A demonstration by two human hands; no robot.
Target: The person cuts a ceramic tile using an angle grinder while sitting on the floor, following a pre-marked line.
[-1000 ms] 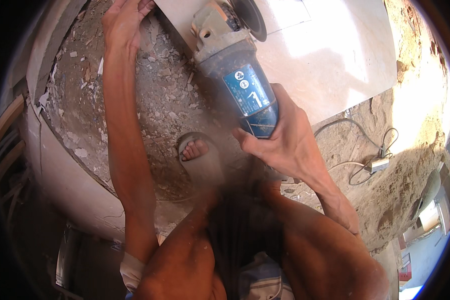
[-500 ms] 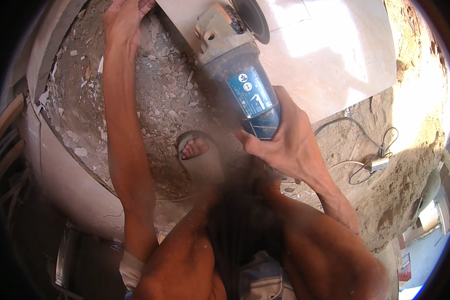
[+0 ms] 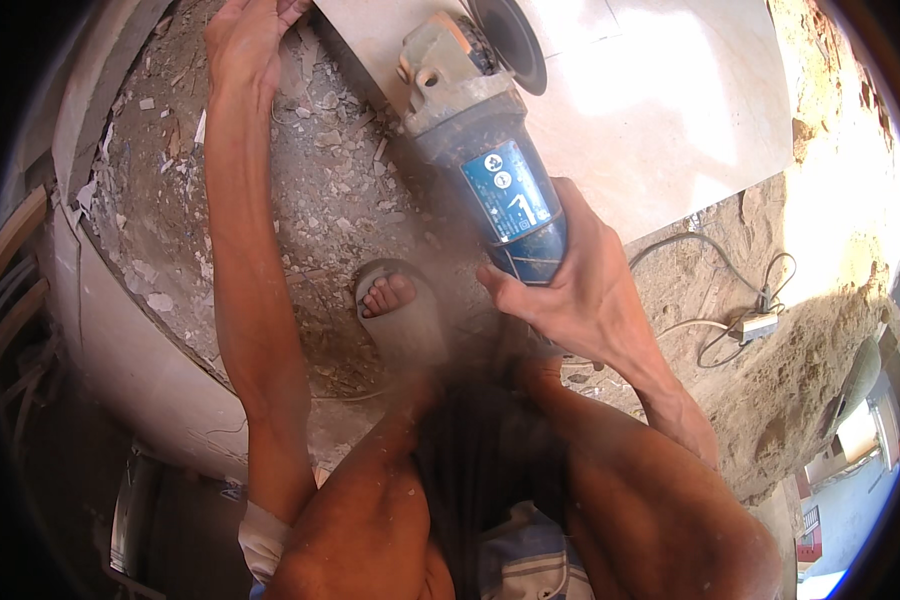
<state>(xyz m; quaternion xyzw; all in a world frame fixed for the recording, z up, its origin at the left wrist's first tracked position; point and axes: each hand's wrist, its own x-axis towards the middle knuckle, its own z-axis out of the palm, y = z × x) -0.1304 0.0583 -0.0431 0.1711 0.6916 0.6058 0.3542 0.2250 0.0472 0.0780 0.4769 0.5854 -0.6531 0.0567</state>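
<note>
- Dusty blue angle grinder (image 3: 488, 145) is pointing far, dark disc (image 3: 518, 48) overlapping pale tile (image 3: 660, 130).
- Right hand (image 3: 575, 275) is gripping the grinder's near end.
- Left hand (image 3: 246, 48) is reaching far left, grip impossible to tell.

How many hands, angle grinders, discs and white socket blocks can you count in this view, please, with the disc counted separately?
Hands: 2 (left hand, right hand)
Angle grinder: 1
Disc: 1
White socket block: 1
Total: 5
</note>
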